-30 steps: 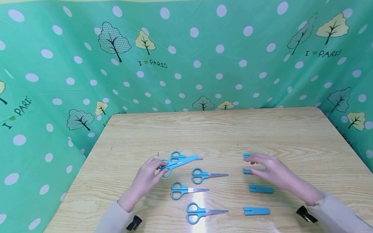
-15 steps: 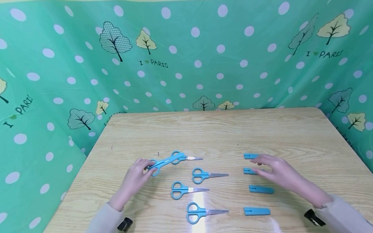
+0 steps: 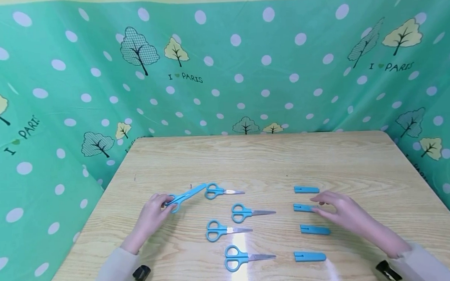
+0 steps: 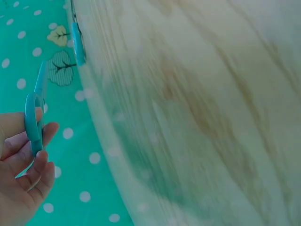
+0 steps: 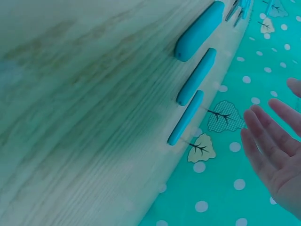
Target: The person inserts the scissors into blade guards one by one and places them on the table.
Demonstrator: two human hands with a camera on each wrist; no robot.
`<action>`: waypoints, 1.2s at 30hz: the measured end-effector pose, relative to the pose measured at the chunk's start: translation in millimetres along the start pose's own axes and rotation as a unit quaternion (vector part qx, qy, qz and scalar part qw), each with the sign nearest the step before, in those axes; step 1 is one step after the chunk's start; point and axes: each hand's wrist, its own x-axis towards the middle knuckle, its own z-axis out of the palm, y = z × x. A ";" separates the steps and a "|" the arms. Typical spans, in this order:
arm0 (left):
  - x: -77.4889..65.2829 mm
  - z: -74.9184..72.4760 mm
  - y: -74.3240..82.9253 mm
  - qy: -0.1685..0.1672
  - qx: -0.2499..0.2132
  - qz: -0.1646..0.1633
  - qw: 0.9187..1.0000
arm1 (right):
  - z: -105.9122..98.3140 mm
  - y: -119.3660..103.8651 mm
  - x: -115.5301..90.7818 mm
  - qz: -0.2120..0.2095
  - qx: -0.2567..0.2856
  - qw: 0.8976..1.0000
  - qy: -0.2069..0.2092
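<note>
Left hand [image 3: 153, 213] grips scissors [image 3: 177, 199], blades hidden; spread right hand [image 3: 339, 206] partly hides a cap [image 3: 302, 207].

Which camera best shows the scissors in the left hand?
The head view: the held scissors appear broadside, cap included. Left wrist shows them closer but nearly edge-on. Right wrist: at most a blue sliver, too small to identify.
</note>
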 end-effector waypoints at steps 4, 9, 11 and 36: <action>-1.2 -2.2 -9.3 -0.012 0.002 -0.023 1.000 | 0.1 3.3 -3.7 0.002 -0.002 1.000 0.003; -2.7 -5.5 -18.8 -0.016 0.006 -0.045 0.999 | -0.7 7.3 -7.3 0.011 -0.005 1.000 0.003; -3.2 -6.9 -21.8 -0.017 0.008 -0.051 0.999 | -1.3 8.7 -8.9 0.016 -0.004 1.000 0.001; -12.2 -16.7 -46.2 -0.055 0.013 -0.118 0.991 | -8.7 16.9 -17.4 0.112 0.014 0.991 -0.068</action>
